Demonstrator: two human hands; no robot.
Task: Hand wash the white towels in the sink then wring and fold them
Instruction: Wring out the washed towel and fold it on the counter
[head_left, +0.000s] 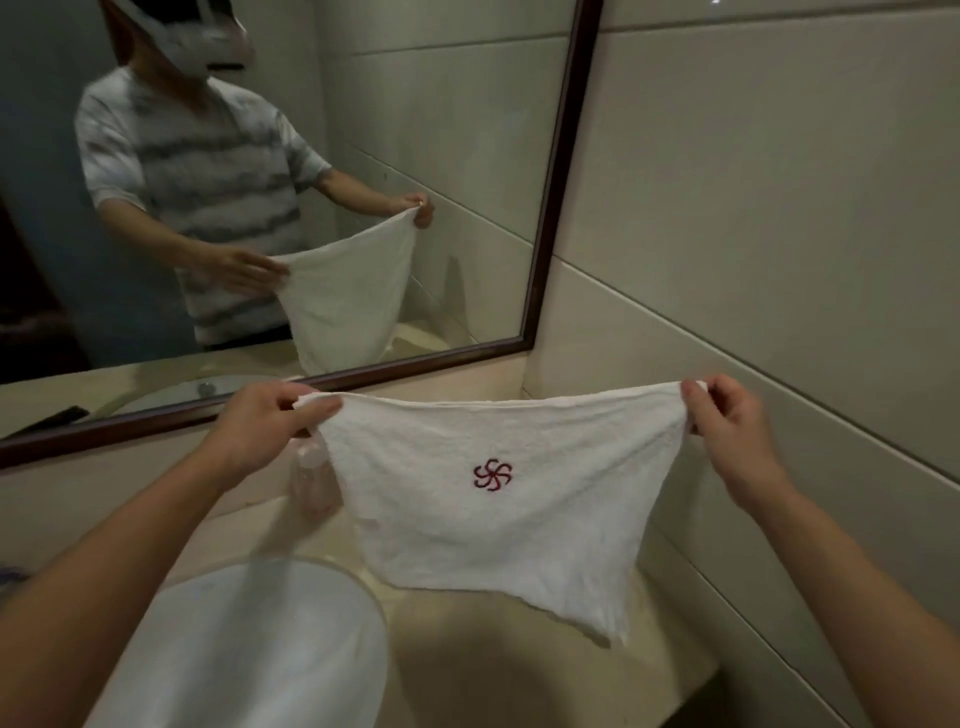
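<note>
I have the white towel (493, 499) spread in the air over the beige counter (519, 670), to the right of the sink (249, 649). It hangs from its two top corners with the red pinwheel emblem (492, 474) facing me, and its lower edge droops to a point just above the counter. My left hand (265, 421) pinches the left corner, thumb on top and fingers curled beneath. My right hand (727, 415) pinches the right corner the same way. The top edge is pulled fairly taut between them.

I judge the washing and wringing of this towel to be behind me. It is out of the basin, it holds its shape, and I see no drips, though the dim, soft picture would not show fine drops, so it may be only partly wrung. Opening it flat like this looks like the start of a fold. Nothing is folded yet, so the folding itself is left to do. The task speaks of several towels, but I see only this one.

A clear pinkish bottle (314, 483) stands on the counter behind the left corner, partly hidden by the cloth. The mirror (467, 156) above repeats the same pose, and tiled wall (779, 234) runs along the right.
</note>
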